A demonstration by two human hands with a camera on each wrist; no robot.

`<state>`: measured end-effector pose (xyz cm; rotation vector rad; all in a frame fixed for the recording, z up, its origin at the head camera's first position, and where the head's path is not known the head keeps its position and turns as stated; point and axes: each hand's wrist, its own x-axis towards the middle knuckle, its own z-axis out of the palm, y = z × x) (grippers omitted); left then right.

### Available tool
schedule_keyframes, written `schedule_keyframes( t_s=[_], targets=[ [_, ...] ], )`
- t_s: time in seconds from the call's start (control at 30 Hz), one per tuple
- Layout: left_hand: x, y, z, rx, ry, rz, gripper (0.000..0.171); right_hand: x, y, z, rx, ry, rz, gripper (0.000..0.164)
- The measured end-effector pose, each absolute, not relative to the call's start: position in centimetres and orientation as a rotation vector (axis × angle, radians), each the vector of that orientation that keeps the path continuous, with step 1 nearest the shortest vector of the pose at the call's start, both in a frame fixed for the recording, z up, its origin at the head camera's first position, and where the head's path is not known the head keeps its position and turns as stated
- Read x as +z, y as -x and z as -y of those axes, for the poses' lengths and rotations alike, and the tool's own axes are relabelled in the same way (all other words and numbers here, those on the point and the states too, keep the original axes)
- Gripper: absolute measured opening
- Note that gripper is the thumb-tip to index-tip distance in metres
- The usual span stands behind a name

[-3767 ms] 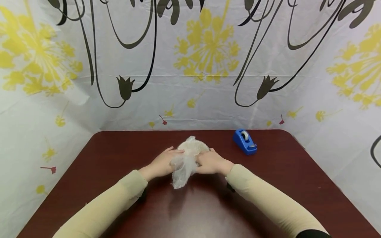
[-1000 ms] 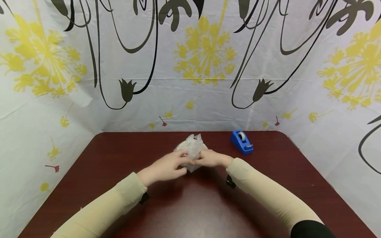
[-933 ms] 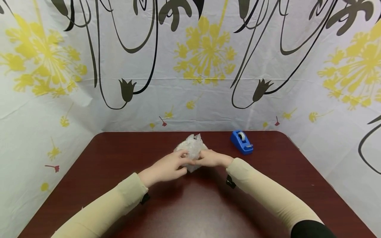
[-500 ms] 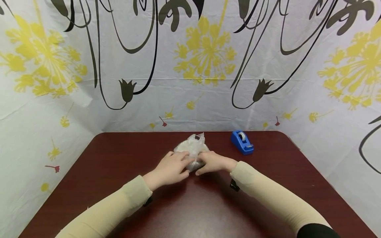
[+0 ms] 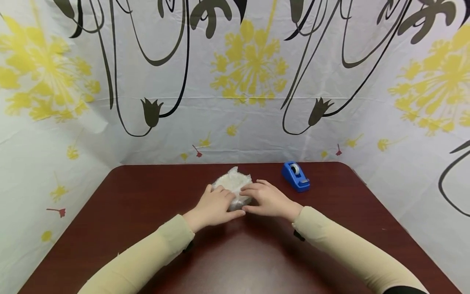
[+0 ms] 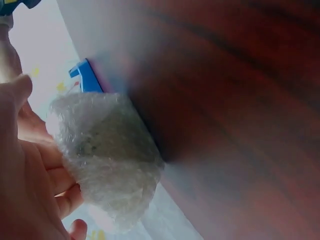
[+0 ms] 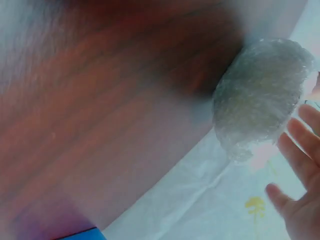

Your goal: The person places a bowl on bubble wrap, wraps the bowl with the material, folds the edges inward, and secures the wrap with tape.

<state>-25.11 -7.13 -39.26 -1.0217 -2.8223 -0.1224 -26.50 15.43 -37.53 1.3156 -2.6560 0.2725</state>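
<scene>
A bundle in clear bubble wrap (image 5: pixel 232 179) sits on the dark red-brown table near its far side; what is inside cannot be made out. My left hand (image 5: pixel 213 205) rests its fingers on the bundle's near left part, thumb stretched toward the right. Over the bundle's right side lies my right hand (image 5: pixel 271 200), fingers spread and slightly bent. In the left wrist view, the left fingers lie along the wrapped bundle (image 6: pixel 110 150) without curling round it. The right wrist view has the right hand's loosely extended fingers (image 7: pixel 300 157) beside the wrapped bundle (image 7: pixel 262 95).
A blue tape dispenser (image 5: pixel 295 177) with a roll of tape stands to the right of the bundle. The table (image 5: pixel 235 253) runs back to a white curtain (image 5: pixel 176 134) printed with yellow and dark flowers.
The loose wrap that hung toward me is folded onto the bundle, and its raised end now lies flatter. My right hand has loosened and spread its fingers; my left has moved slightly right.
</scene>
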Motion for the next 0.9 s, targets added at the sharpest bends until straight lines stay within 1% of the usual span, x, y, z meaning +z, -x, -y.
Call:
schedule_keyframes(
  t_s=[0.1,0.2,0.3,0.4,0.53,0.83,0.9],
  targets=[
    [-39.2,25.7,7.0,-0.135,1.034,2.849,0.073,-37.8,26.6,-15.3,0.162,-1.322,2.680,0.060],
    [-39.3,26.2,6.7,-0.115,1.066,2.863,0.080,-38.2,26.9,-15.2,0.061,-1.337,2.709,0.071],
    [-39.4,26.7,6.5,-0.095,1.100,2.865,0.087,-38.4,27.1,-14.9,-0.004,-1.341,2.739,0.078],
    [-39.4,27.0,6.4,-0.093,1.120,2.868,0.087,-38.5,27.4,-14.6,-0.025,-1.330,2.784,0.081],
    [-39.3,27.0,6.5,-0.113,1.140,2.861,0.082,-38.5,27.8,-14.0,-0.006,-1.311,2.859,0.078],
    [-39.4,27.0,8.0,-0.119,1.169,2.856,0.064,-37.8,29.1,-11.8,0.041,-1.256,3.058,0.060],
    [-39.1,26.9,8.2,-0.154,1.168,2.843,0.061,-37.5,29.6,-11.4,0.023,-1.233,3.099,0.051]
  ],
)
